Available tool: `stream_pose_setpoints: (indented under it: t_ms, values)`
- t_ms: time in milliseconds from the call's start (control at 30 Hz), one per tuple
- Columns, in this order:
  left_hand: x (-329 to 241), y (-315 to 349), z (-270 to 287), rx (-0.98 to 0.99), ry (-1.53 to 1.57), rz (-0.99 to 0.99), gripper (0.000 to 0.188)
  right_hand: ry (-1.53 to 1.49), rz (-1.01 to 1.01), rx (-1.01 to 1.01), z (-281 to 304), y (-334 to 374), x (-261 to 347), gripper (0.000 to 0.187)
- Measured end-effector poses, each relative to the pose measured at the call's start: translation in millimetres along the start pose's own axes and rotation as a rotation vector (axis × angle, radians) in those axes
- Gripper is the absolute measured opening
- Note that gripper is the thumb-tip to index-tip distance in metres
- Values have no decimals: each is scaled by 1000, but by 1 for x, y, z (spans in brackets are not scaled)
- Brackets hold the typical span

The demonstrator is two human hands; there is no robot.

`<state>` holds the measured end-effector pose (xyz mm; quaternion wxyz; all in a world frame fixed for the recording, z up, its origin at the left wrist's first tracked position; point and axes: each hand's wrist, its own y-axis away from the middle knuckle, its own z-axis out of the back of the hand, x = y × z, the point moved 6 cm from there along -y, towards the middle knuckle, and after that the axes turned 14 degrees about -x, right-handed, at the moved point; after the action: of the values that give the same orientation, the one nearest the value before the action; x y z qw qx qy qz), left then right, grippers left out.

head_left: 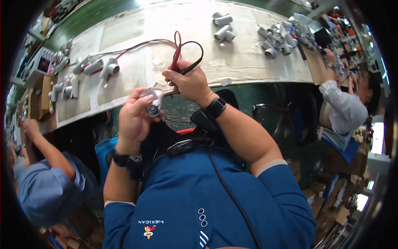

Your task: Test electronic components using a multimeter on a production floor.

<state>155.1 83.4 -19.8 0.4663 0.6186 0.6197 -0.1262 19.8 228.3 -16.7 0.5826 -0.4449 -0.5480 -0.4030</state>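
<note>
Since everything here hangs on the white part (156, 98), taking that as the reference: it's up in the air at the near edge of the tabletop (257, 74), not set down. Left hand (137, 111) has it pinched, fingers curled round its left side, dark round end facing back towards the body. Long axis looks roughly fore-and-aft, slightly tilted; fingers cover too much to be sure. Right hand (185, 81) is just beside the part, right and a bit beyond, closed round a red probe (176, 56) and a black probe (193, 66) together. Tips angle down-left at the part; key relation is that short gap between tips and its upper right side. Looks apart to me, but can't confirm contact at this blur. Left hand is the nearer one, being on the part already. Red lead (128, 50) runs off beyond and left of the part, across the tabletop. Similar loose parts: a row (93, 67) left and beyond, a small group (223, 20) right and farther beyond, a bigger heap (271, 53) well off right. Co-workers sit either side of it, one left (52, 182), one right (344, 108).
</note>
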Motion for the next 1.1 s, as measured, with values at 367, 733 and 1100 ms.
stream_pose_setpoints:
  t_ms: [367, 733, 1100]
  values:
    - [-123, -47, -46, -280, -1919, -1087, 39, 203, 147, -196, 100, -8, 2, 16]
    - [-61, -201, -265, 399, -1642, -869, 41, 172, 175, -122, 117, -6, 10, 17]
    - [13, -243, -289, 474, -1651, -546, 59, -45, -418, 120, 148, -7, -1, 17]
